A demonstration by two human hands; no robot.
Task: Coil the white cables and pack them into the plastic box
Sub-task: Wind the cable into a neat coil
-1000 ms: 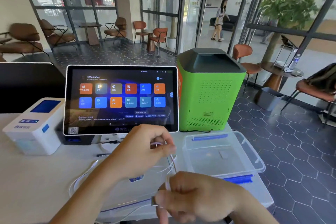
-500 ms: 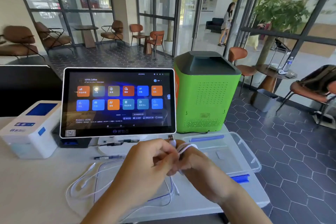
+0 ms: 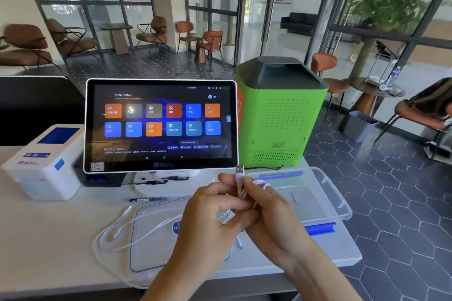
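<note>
Both hands meet above the white counter. My left hand (image 3: 215, 212) and my right hand (image 3: 271, 205) pinch one white cable (image 3: 241, 187) between them; its metal USB plug points upward above the fingers and a small loop shows over my right fingers. More white cable (image 3: 117, 230) lies in loose loops on the counter to the left, partly over a clear plastic lid (image 3: 151, 252). The clear plastic box (image 3: 325, 193) with blue clips stands just behind and right of my hands, near the counter's right edge.
A touchscreen terminal (image 3: 161, 124) stands behind the hands, a white receipt printer (image 3: 46, 161) at the left, a green machine (image 3: 281, 115) at the back right. A pen (image 3: 146, 199) lies under the terminal. The counter ends right of the box.
The hands rose and came together; the right hand moved up from the lower edge to meet the left. The cable's plug now stands up between the fingers. The view tilted slightly.
</note>
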